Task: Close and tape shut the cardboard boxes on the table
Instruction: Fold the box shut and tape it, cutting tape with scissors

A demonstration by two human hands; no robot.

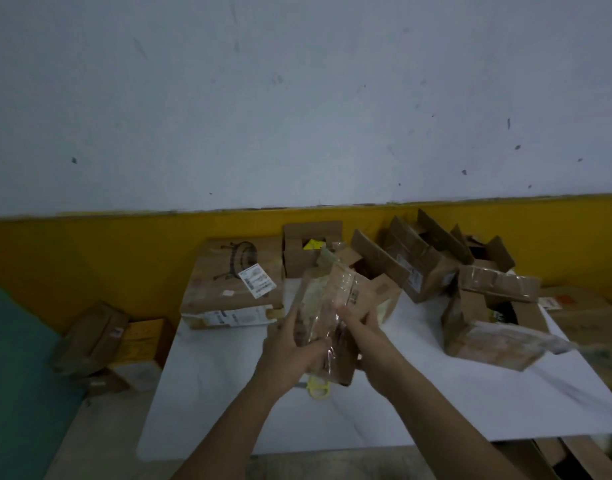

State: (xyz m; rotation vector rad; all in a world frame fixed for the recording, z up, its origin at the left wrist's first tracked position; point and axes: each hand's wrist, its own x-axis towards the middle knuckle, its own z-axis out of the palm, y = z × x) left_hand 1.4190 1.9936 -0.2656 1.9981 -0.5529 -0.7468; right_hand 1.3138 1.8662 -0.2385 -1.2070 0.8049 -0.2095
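With our left grip (290,344) and right grip (361,329) both clasping the box (332,299), we should press its loose tape (333,355) flat before reaching for the roll (319,389) just beneath them.

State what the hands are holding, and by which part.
A small cardboard box: left hand grips its left side, right hand its right side.

Matt brown cardboard box (332,306) wrapped in glossy clear tape (335,344).
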